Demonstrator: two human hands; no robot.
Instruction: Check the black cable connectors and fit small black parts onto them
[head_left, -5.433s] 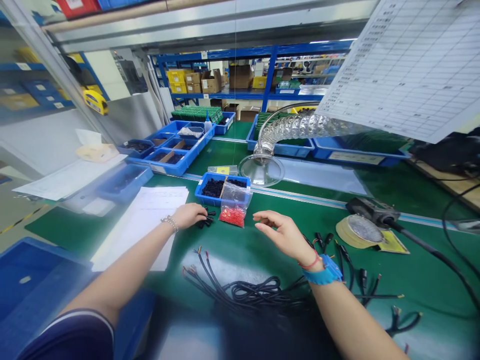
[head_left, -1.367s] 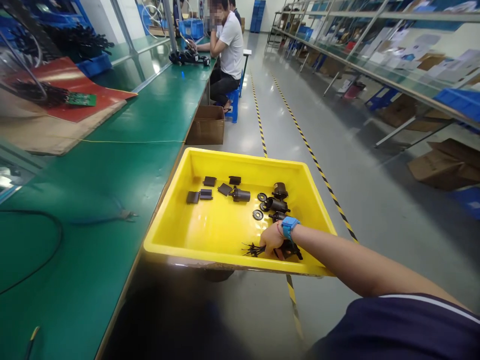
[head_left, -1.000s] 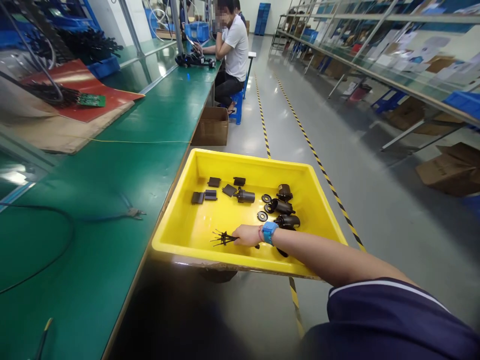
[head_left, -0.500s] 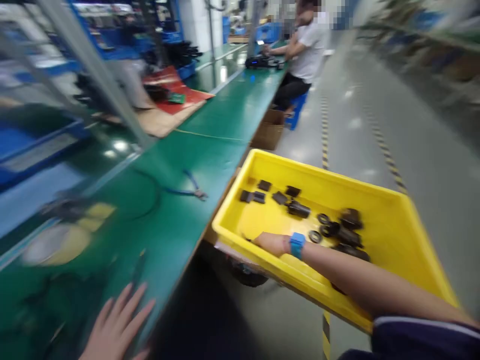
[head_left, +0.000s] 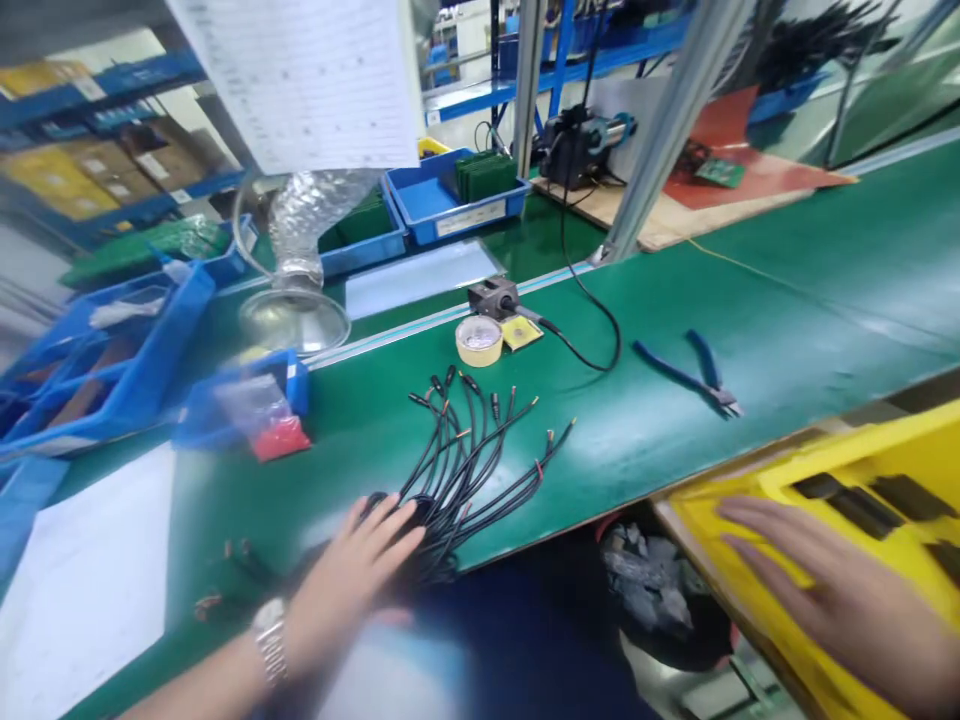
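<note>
A bundle of thin black cables with bare metal-tipped ends fans out across the green bench. My left hand, wearing a metal wristwatch, lies on the bundle's coiled end with its fingers spread. At the lower right, my right hand rests on a yellow plastic tray, fingers apart and holding nothing. Flat dark parts lie in the tray just beyond those fingers. The rest of the tray runs out of frame.
Blue-handled pliers lie right of the cables. Behind stand a tape roll and a black soldering stand with its cord. To the left are a blue bin with a bag of red parts and white paper.
My view has swung left from the yellow tray to the bench. My left hand has come onto the cable bundle. My right hand now lies at the tray's edge.
</note>
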